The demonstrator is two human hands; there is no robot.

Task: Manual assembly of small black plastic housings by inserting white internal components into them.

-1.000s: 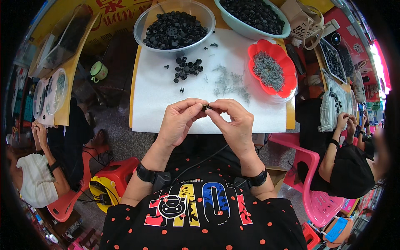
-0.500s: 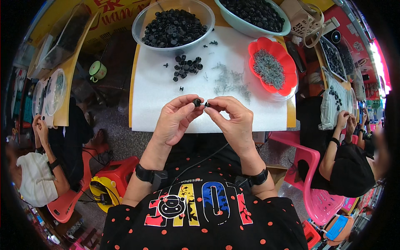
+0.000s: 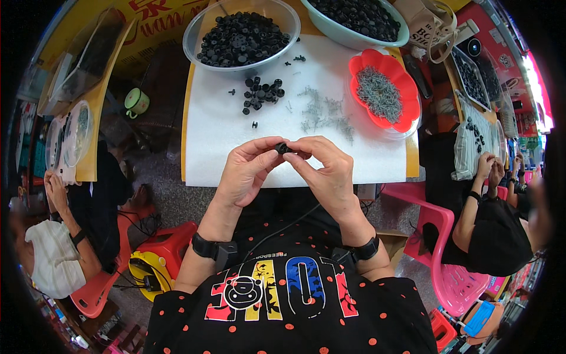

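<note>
My left hand (image 3: 247,168) and my right hand (image 3: 321,171) meet fingertip to fingertip over the near edge of the white-covered table (image 3: 218,159). Between them they pinch one small black plastic part (image 3: 282,147). A little heap of the same black parts (image 3: 261,94) lies on the white sheet beyond my hands. To its right are scattered thin grey metal pins (image 3: 323,115). A red scalloped dish (image 3: 407,115) at the right holds many more pins. A clear bowl (image 3: 194,35) full of black parts stands at the back.
A pale green bowl (image 3: 354,38) of black parts stands at the back right. A person on a pink chair (image 3: 448,277) works at the right; another person (image 3: 53,253) sits at the left by orange stools. A green cup (image 3: 137,102) stands on the floor at left.
My two hands have stayed together on the small black part, with the fingers shifting slightly around it. The things on the table have not moved.
</note>
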